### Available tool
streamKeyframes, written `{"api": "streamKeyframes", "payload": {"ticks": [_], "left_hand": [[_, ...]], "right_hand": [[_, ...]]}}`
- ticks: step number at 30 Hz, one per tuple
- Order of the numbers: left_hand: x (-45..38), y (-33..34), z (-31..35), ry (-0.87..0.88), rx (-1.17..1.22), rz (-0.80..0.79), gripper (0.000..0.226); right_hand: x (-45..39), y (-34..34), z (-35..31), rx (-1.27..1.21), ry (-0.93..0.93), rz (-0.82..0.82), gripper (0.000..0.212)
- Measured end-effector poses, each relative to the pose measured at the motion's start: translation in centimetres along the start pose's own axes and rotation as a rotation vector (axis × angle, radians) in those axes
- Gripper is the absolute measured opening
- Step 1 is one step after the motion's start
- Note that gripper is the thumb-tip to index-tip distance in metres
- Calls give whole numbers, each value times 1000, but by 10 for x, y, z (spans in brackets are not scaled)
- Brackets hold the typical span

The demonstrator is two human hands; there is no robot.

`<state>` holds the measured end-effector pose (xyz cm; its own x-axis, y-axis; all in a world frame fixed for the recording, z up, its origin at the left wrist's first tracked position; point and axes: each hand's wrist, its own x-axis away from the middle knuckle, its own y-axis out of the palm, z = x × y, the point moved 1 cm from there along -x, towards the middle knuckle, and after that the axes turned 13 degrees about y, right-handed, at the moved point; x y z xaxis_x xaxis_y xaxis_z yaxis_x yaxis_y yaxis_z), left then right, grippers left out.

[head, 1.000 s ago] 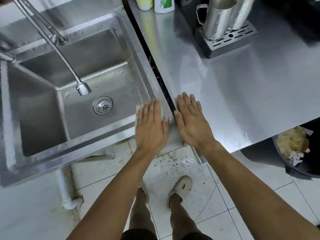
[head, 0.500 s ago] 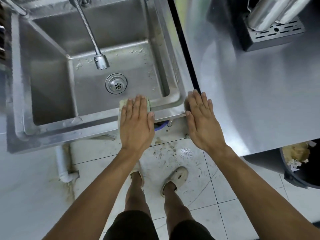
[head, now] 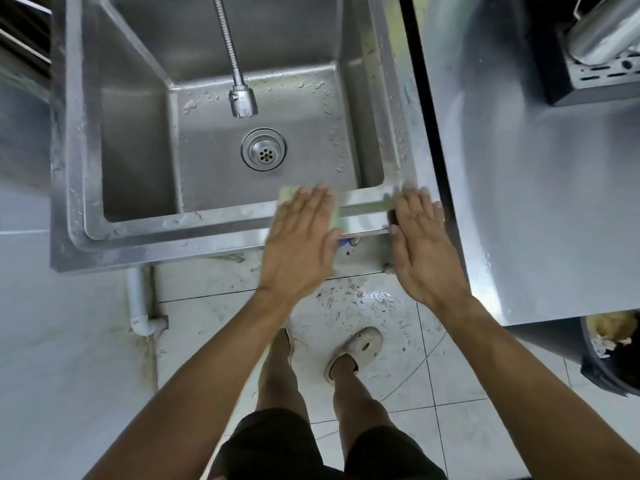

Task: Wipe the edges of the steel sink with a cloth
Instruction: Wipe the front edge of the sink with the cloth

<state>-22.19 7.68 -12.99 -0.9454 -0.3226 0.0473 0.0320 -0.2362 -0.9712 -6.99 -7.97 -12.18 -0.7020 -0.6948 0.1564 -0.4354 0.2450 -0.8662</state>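
The steel sink (head: pixel 145 233) fills the upper left, wet with drops, its drain (head: pixel 264 154) in the middle of the basin. A pale green cloth (head: pixel 288 194) lies on the sink's front rim, mostly hidden under my left hand (head: pixel 298 237), which presses flat on it with fingers together. My right hand (head: pixel 424 244) lies flat on the rim's front right corner, fingers extended, holding nothing. A short stretch of bare rim separates the two hands.
A flexible faucet hose with spray head (head: pixel 242 102) hangs over the basin. A steel counter (head: pixel 519 202) adjoins on the right, with a drip tray (head: pixel 602 77) and jug at its back. A dark bin (head: pixel 613 355) stands at the lower right; a white drainpipe (head: pixel 138 299) below the sink.
My left hand has slid the cloth leftward along the front rim, away from the right corner. The right hand stays at the corner. My view has tilted further over the sink.
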Motion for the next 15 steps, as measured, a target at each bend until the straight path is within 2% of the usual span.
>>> {"api": "streamKeyframes", "payload": {"ticks": [4, 8, 12, 15], "left_hand": [[40, -11, -47, -150, -20, 19, 62], [1, -4, -7, -322, 42, 136, 61], [-33, 2, 36, -200, 94, 134, 61], [-9, 1, 17, -37, 63, 66, 59]], "right_hand": [[-9, 17, -16, 128, -51, 34, 56], [-9, 19, -10, 160, -96, 31, 55], [-11, 18, -7, 156, -111, 11, 54], [-10, 19, -9, 150, -98, 17, 53]]}}
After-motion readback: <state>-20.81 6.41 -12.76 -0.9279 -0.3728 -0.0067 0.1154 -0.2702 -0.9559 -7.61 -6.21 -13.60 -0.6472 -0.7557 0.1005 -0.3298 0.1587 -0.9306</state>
